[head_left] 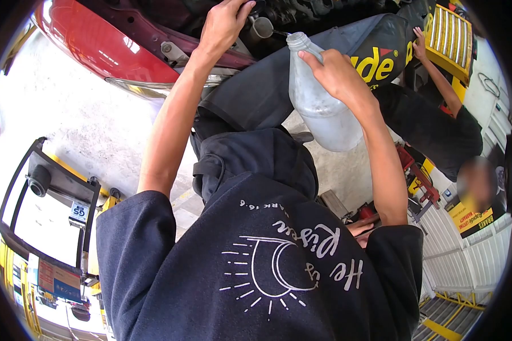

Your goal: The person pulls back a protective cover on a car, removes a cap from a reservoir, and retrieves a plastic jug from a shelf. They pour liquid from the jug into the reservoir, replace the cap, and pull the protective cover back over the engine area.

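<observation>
My right hand (338,74) grips a translucent plastic bottle (324,116) by its handle, just below the open mouth. The bottle hangs slightly tilted, and cloudy residue shows on its walls. My left hand (223,25) reaches over the red car's front end into the engine bay, fingers closed at the top edge of the view. What they hold there is dark and cannot be made out. Close beside that hand is a pale round cup-like opening (261,27). A black fender cover (250,99) with yellow lettering drapes over the car's side, behind the bottle.
The red bumper (108,42) and headlight (139,88) lie to the left. At right, another person's hand (419,44) rests near a yellow rack (449,45). A black-framed cart (45,193) stands at lower left. Red equipment (418,176) is behind my right arm.
</observation>
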A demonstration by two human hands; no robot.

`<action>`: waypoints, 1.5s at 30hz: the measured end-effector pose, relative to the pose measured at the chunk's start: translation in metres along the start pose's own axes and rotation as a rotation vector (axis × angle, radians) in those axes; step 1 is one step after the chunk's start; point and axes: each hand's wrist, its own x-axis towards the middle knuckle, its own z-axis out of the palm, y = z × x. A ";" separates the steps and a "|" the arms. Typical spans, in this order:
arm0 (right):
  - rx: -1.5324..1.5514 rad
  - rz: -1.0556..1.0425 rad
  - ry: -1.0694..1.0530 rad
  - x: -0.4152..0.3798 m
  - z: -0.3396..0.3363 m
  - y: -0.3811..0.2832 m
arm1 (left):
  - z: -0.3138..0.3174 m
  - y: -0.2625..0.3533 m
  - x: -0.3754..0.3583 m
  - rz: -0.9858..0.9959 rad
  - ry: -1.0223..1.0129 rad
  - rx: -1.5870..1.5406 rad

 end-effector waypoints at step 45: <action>0.113 0.045 -0.127 -0.004 -0.006 -0.003 | 0.005 -0.010 -0.006 -0.053 -0.018 0.059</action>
